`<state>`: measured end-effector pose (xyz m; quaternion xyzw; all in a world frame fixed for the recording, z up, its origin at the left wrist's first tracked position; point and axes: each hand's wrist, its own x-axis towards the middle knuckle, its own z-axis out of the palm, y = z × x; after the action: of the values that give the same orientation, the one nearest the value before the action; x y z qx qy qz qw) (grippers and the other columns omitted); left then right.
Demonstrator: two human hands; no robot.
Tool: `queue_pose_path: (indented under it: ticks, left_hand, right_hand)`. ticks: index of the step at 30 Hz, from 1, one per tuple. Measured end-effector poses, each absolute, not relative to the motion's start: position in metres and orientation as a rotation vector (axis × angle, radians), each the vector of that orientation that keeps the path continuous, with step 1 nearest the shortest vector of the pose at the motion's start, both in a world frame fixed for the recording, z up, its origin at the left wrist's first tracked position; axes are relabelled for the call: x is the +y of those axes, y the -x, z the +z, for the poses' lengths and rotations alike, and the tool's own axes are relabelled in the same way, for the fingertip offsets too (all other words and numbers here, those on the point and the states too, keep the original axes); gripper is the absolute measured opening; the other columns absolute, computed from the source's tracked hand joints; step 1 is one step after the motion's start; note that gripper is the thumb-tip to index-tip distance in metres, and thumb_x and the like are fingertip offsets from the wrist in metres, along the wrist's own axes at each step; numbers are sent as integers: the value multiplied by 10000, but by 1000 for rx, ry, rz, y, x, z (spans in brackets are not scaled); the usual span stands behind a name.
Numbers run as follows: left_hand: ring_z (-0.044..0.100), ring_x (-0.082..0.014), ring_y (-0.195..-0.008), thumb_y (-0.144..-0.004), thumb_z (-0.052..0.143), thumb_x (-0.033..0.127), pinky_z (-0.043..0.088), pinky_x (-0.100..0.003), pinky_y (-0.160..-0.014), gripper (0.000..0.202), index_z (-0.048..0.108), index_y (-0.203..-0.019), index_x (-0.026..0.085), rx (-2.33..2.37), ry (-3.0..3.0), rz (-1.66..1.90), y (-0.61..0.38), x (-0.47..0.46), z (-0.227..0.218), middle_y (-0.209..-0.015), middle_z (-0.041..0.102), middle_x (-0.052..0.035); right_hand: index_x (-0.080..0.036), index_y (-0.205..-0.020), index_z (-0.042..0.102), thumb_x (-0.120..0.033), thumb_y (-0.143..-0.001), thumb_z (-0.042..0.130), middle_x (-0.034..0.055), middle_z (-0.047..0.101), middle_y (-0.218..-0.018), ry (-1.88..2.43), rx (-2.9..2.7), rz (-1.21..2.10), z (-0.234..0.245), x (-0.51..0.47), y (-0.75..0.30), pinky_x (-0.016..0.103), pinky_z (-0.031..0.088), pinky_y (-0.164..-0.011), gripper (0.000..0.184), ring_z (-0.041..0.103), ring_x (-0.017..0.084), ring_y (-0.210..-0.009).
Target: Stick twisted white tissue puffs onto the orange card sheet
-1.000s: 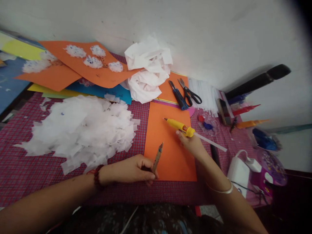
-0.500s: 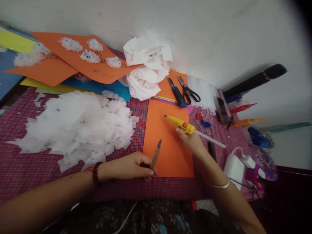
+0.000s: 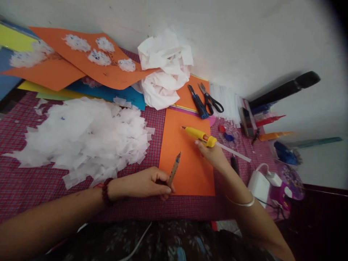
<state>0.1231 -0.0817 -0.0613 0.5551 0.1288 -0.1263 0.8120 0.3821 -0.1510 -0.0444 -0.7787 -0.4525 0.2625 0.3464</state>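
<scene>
My left hand (image 3: 154, 182) is closed around a brown pencil-like stick (image 3: 174, 169) with a pointed dark tip, held upright at a slant near the lower left edge of an orange paper sheet (image 3: 187, 181). In my right hand (image 3: 213, 154) is a yellow glue gun (image 3: 199, 135), its nozzle pointing left over the sheet. A clear glue stick (image 3: 235, 152) juts out of the gun's back end. Left of the sheet lies a wide heap of white paper pieces (image 3: 89, 137).
Orange sheets with white tufts (image 3: 106, 72) lie at the back left, beside crumpled white paper (image 3: 165, 69). A cutter (image 3: 199, 105) and scissors (image 3: 210, 99) rest behind the sheet. White strips (image 3: 227, 105), a phone (image 3: 246, 121) and a white adapter (image 3: 258, 186) are at the right.
Both hands keep their holds and barely move over the sheet. The whole view has shifted slightly.
</scene>
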Motion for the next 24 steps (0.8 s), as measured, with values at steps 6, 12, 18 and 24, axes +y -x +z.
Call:
queue_pose_path:
  ticks: [6, 12, 18, 24]
  left_hand:
    - [622, -105, -678, -825, 631, 315, 495, -222, -696, 179, 671, -830, 141, 279, -1183, -268, -123, -83, -63, -727, 672, -5]
    - [619, -98, -689, -831, 630, 313, 485, -205, -694, 170, 668, -815, 148, 266, -1211, -263, -123, -82, -62, -718, 666, 2]
    - [617, -100, -697, -834, 619, 302, 486, -210, -703, 164, 664, -814, 146, 267, -1224, -270, -124, -81, -60, -727, 667, -3]
    - [620, -114, -699, -823, 633, 339, 485, -225, -705, 198, 668, -814, 144, 275, -1225, -273, -123, -81, -59, -728, 670, -5]
  right_hand:
    - [-186, -818, 554, -566, -756, 601, -22, 484, -600, 2038, -1172, 674, -49, -150, -386, 241, 341, -446, 387, 416, 102, -490]
    - [-167, -923, 570, -550, -786, 596, 31, 592, -764, 2011, -1163, 734, -46, -152, -386, 237, 380, -469, 408, 447, 93, -532]
    - [-189, -809, 547, -557, -762, 594, -1, 538, -634, 2028, -1148, 685, -45, -150, -384, 231, 368, -458, 375, 461, 110, -534]
    - [-189, -821, 564, -592, -752, 601, 6, 539, -641, 2043, -1136, 687, -48, -153, -386, 239, 373, -469, 410, 474, 121, -547]
